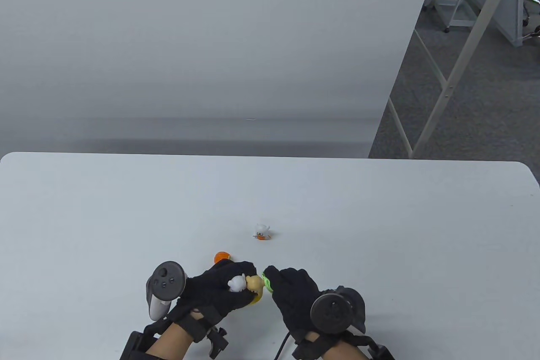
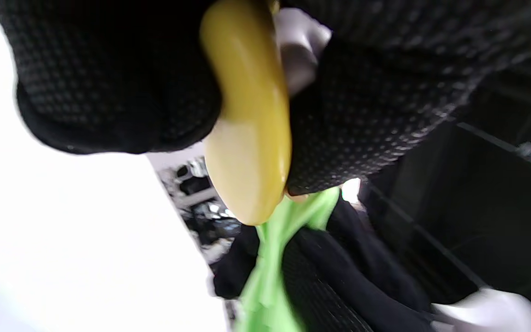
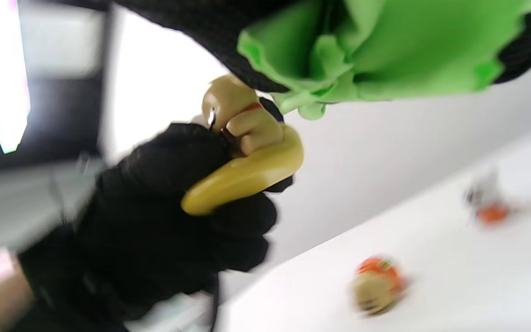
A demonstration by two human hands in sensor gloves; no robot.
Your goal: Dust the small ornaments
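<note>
Ornaments are sitting near the table's (image 1: 379, 208) front edge; you are gripping one, a yellow banana figurine (image 1: 252, 286), in your left hand (image 1: 219, 288). Your right hand (image 1: 295, 290) is clutching a green cloth (image 1: 267, 282) just to its right, touching its tan figure. Two others are waiting beyond: an orange ornament (image 1: 222, 257) and a white ornament (image 1: 262, 231).

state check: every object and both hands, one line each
left hand: grips the yellow ornament, lifted off the table
yellow ornament: held, tan and white figures on its yellow base
right hand: holds the green cloth
green cloth: bunched, at the tan figure on the held ornament
orange ornament: on the table, untouched
white ornament: on the table, untouched, farther out
table: bears the two loose ornaments
</note>
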